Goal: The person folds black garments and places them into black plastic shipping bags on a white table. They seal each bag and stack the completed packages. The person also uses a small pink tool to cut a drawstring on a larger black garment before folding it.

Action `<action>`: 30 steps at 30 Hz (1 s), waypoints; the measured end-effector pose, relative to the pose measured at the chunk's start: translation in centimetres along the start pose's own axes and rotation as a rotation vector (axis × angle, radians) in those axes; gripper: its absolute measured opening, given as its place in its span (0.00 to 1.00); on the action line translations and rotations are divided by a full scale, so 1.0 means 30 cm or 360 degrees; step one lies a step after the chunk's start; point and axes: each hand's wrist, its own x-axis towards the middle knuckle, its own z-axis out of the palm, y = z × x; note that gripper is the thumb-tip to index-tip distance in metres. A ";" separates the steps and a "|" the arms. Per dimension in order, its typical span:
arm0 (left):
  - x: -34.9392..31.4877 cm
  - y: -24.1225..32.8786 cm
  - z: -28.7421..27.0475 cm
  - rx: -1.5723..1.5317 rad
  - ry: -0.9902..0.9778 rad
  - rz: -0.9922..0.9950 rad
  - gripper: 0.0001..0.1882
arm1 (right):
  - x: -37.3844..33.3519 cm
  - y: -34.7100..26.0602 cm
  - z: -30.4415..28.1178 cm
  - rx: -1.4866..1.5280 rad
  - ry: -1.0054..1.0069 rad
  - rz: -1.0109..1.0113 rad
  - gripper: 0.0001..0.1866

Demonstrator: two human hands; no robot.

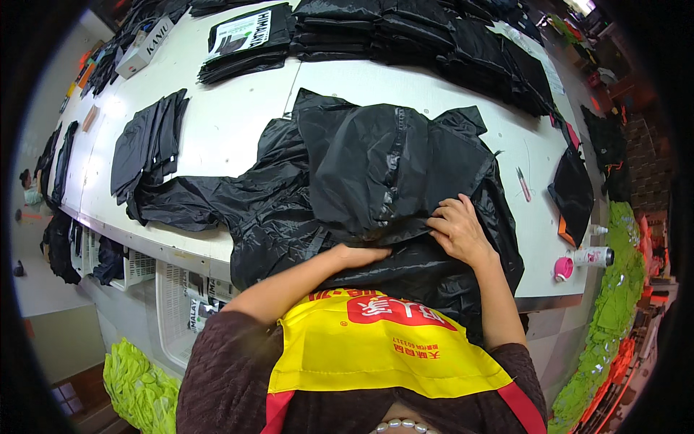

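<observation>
A large, shiny black garment (pixel 282 210) lies spread on the table in front of me, with a long sleeve or leg reaching left. On top of it a folded black panel (pixel 347 159) bears a glossy strip down its middle. My right hand (pixel 460 233) has its bent fingers over the panel's near right edge, gripping the cloth. At the near edge of the same panel, my left hand (pixel 361 256) lies low and sideways. Its fingers are mostly hidden under the fold, so its grip does not show.
Stacked black garments (pixel 336 32) line the table's far side. Folded black pieces (pixel 148 137) lie to the left. Small snips (pixel 523 184), a pink-lidded container (pixel 564 268) and a bottle (pixel 594 257) are on the right. White crates (pixel 173 311) stand below the table; bright green cloth (pixel 141 383) sits lower left.
</observation>
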 end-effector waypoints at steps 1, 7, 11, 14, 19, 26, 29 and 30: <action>-0.074 0.016 0.017 -0.0470 -0.0097 -0.0089 0.25 | -0.017 0.000 0.015 -0.0012 -0.0020 0.0073 0.12; -0.230 0.007 0.079 -0.2872 0.0877 -0.0657 0.08 | 0.082 -0.127 -0.048 0.0685 0.0454 0.0550 0.12; -0.197 0.065 0.075 -0.2440 0.0930 -0.0786 0.05 | 0.236 -0.214 0.073 0.0595 0.0250 0.0094 0.12; -0.200 0.328 -0.013 -0.1838 0.0425 -0.0580 0.04 | 0.373 -0.235 0.225 0.0182 -0.1009 0.0289 0.13; -0.242 0.441 -0.026 -0.1436 0.0264 -0.0265 0.06 | 0.322 -0.254 0.272 0.0297 -0.1956 -0.0074 0.17; -0.348 0.181 -0.185 -0.0356 0.1099 0.0006 0.14 | 0.040 -0.102 -0.064 0.1361 -0.0272 0.0380 0.19; -0.245 0.053 -0.265 0.0113 0.1343 0.0067 0.29 | -0.153 -0.061 -0.120 0.0812 -0.0085 0.0589 0.25; -0.195 0.009 -0.269 0.0326 0.1359 0.0132 0.31 | -0.195 -0.045 -0.083 0.0496 0.0050 0.0546 0.27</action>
